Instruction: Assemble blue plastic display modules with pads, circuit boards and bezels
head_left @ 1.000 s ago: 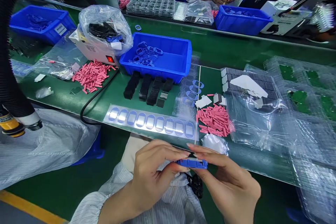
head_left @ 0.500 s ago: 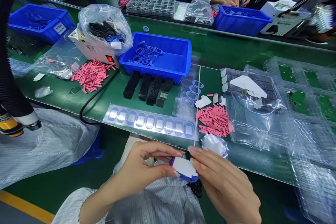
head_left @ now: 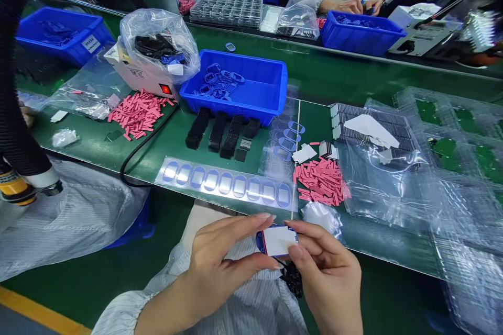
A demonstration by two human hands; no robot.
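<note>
A small blue plastic casing (head_left: 259, 241) with a white rectangular piece (head_left: 277, 242) laid in it is between my hands, over my lap. A thin red line runs along the white piece's left edge. My right hand (head_left: 328, 267) grips the right end, its thumb on the white face and fingers behind. My left hand (head_left: 223, 251) closes round the left end, thumb at the lower edge and fingertips at the upper edge. Below the casing hangs a black cable-like thing (head_left: 291, 278), partly hidden.
Ahead lie a film strip of oval stickers (head_left: 225, 183), stacks of black pieces (head_left: 216, 133), a blue bin (head_left: 271, 84) and pink strips (head_left: 322, 180). Clear trays (head_left: 451, 167) stand right; a black hose (head_left: 15, 89) arches at left. Across the bench a co-worker's hands (head_left: 353, 6) work.
The casing has turned more level, with its white face toward me. My right hand has rotated, bringing its thumb onto the white piece. A bit of another person's hand now shows at far left.
</note>
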